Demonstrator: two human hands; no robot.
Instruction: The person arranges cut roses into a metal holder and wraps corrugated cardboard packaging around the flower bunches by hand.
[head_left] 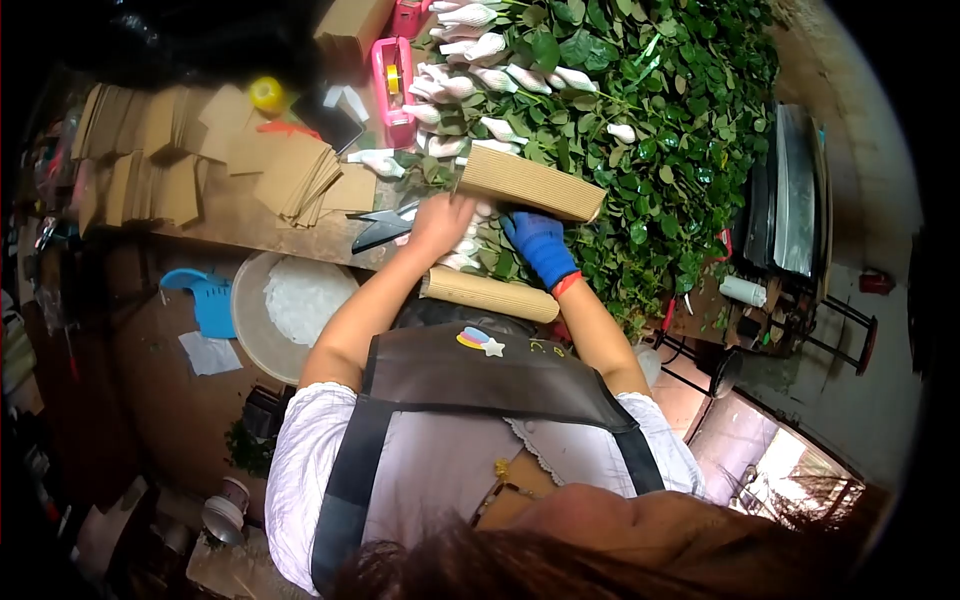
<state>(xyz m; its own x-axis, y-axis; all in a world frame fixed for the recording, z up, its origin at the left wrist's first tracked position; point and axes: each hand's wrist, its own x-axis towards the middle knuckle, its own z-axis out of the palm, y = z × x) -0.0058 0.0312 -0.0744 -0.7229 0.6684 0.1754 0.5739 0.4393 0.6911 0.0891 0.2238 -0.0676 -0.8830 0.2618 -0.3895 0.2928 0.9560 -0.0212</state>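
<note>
A sheet of brown corrugated cardboard has its far flap raised and its near edge curled up beside my apron. Between these two parts lie pale flower buds in white net sleeves, with green stems running right. My bare left hand is at the left end of the far flap, fingers bent against its lower edge. My right hand, in a blue glove, reaches to the same flap further right; its fingertips are partly hidden there. Dark-handled scissors lie just left of my left hand.
Leafy rose stems heap across the table's right side, with more netted buds at the back. A pink tape dispenser, a phone and stacked cardboard pieces are on the left. A round tub stands below the table edge.
</note>
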